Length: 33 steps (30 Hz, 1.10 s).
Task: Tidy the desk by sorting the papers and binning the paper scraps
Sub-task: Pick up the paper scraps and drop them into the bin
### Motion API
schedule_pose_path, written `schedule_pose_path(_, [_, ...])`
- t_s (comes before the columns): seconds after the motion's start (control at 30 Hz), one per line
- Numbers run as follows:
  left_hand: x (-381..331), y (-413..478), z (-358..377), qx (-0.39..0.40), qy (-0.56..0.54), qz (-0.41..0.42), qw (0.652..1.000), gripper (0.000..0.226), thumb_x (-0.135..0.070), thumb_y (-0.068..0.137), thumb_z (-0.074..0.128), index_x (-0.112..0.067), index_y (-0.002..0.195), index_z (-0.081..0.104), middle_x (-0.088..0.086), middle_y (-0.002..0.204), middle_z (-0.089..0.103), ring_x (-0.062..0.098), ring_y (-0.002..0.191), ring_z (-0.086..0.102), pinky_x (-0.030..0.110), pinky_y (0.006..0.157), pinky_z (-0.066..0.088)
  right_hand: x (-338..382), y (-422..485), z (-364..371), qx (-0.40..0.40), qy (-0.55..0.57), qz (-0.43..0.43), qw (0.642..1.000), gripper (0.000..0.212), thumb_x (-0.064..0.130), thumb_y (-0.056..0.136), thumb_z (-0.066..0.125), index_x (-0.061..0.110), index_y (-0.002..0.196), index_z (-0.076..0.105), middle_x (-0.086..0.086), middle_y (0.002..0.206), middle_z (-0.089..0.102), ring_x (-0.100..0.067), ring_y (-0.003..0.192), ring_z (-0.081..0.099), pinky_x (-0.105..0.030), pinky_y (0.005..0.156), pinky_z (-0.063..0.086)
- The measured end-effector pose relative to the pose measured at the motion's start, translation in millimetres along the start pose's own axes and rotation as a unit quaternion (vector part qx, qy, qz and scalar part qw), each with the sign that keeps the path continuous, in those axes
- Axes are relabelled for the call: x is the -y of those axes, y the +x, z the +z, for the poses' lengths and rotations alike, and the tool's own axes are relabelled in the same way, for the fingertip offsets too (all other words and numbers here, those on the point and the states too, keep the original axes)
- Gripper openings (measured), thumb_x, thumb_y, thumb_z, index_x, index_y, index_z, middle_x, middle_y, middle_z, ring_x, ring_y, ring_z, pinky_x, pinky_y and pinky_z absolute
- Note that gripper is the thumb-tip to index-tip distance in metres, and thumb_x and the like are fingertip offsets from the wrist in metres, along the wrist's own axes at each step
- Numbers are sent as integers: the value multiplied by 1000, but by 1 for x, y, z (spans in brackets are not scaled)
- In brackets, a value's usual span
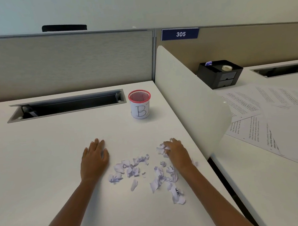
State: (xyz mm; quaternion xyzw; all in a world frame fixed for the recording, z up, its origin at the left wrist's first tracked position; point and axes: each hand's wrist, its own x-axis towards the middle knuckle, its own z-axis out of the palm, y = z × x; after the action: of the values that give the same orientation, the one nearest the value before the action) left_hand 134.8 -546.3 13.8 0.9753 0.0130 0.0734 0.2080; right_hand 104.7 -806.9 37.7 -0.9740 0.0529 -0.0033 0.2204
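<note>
1. Paper scraps [145, 171] lie scattered on the white desk [42, 164] between the two forearms, most of them torn and crumpled, in a loose patch nearer the right arm.
2. Right hand [175, 150] sits at the far right edge of that patch, fingers curled down over a crumpled piece [160, 149]; it looks closed on it, though the palm side is hidden, so the grip itself is uncertain.
3. Left hand [95, 157] lies flat and open on bare desk just left of the scraps, holding nothing, probably steadying the body or ready to corral the pile.
4. A red mesh cup [140, 103] wrapped in a paper label marked with a "B" stands upright beyond the scraps, well apart from both hands; it is presumably the bin, placed within forward reach.
5. Printed sheets [268, 115] lie overlapping on the neighbouring desk past the white divider [187, 92], not yet sorted.
</note>
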Motion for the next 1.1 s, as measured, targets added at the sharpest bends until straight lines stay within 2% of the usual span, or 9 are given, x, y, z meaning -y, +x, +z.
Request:
schedule_pose_path(0.13, [-2,1,-1,-10,3,5,1000,42,-12,94,43,-7,135,46,12,148,38,26,138,34,38,116,22,15,9,10,-26,13,-32,999,40,-9,89,40,8,120,59,-9,127,55,-21,116,51,-27,91,44])
schedule_pose_path(0.27, [-1,5,0,-16,4,14,1000,40,-11,93,45,-5,132,49,13,145,42,26,136,37,37,115,24,23,24,11,-7,8,-50,999,28,-3,91,43,3,112,61,-12,117,61,-22,107,56,-28,91,43])
schedule_pose_path(0.43, [1,11,2,-9,3,-23,1000,46,-21,95,43,-9,139,40,16,151,29,28,142,23,38,118,17,37,50,2,25,-25,-68,997,23,4,90,50,4,109,63,-16,115,60,-24,107,56,-26,83,42])
schedule_pose_path(0.6, [3,15,6,-11,14,-29,999,50,-26,96,39,-14,143,33,13,154,23,24,145,19,37,119,13,44,74,-10,50,48,-48,996,24,-9,80,51,-6,99,67,-19,107,67,-33,93,66,-34,78,54])
schedule_pose_path(0.63, [3,16,6,-10,18,-29,999,50,-27,96,39,-14,144,32,12,155,23,23,145,18,36,119,13,45,78,-12,40,73,-42,996,23,-9,80,50,-7,97,66,-20,107,68,-34,92,67,-36,79,55])
schedule_pose_path(0.7, [4,20,7,-8,23,-30,999,51,-29,96,37,-16,145,30,10,155,21,22,145,17,36,120,11,47,88,-19,15,90,-34,995,21,-5,82,54,-5,96,68,-19,107,69,-32,95,66,-27,78,51])
schedule_pose_path(0.87, [3,30,9,-1,26,-33,999,52,-31,97,34,-19,147,25,7,157,16,19,146,14,36,121,8,57,115,-39,-45,137,-53,988,17,3,81,63,-1,95,72,-17,100,71,-22,84,61,-12,56,35])
schedule_pose_path(0.97, [2,35,10,1,24,-37,999,52,-31,97,33,-21,147,24,6,158,14,19,147,12,36,121,7,70,133,-53,-95,175,-63,978,18,4,81,64,-2,98,71,-19,97,71,-19,78,56,-19,57,33])
schedule_pose_path(1.1, [2,40,11,3,18,-33,999,53,-32,97,33,-21,148,23,5,158,13,18,147,11,36,120,5,87,154,-65,-146,190,-74,968,17,1,81,61,-2,93,72,-20,92,71,-17,73,53,-18,51,33])
